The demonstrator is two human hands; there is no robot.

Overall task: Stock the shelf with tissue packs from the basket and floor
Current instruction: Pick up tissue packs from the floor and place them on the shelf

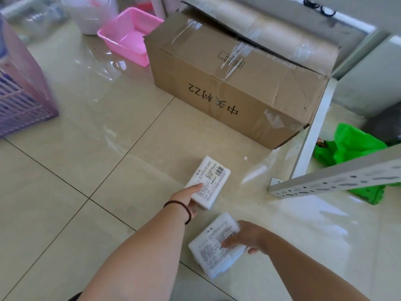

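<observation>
Two white tissue packs with printed labels are low over the tiled floor. My left hand (189,198), with a bead bracelet on the wrist, grips the near end of the farther tissue pack (211,177). My right hand (243,237) is closed on the nearer tissue pack (213,250), fingers across its top and thumb at its right edge. The purple slatted basket (23,105) stands at the far left. A grey perforated shelf upright (338,179) and a white shelf post (312,135) are at the right.
A large taped cardboard box (227,83) stands ahead on the floor. Behind it to the left is a pink plastic tub (128,35) and clear plastic bags (91,11). A green plastic bag (351,146) lies under the shelf at the right.
</observation>
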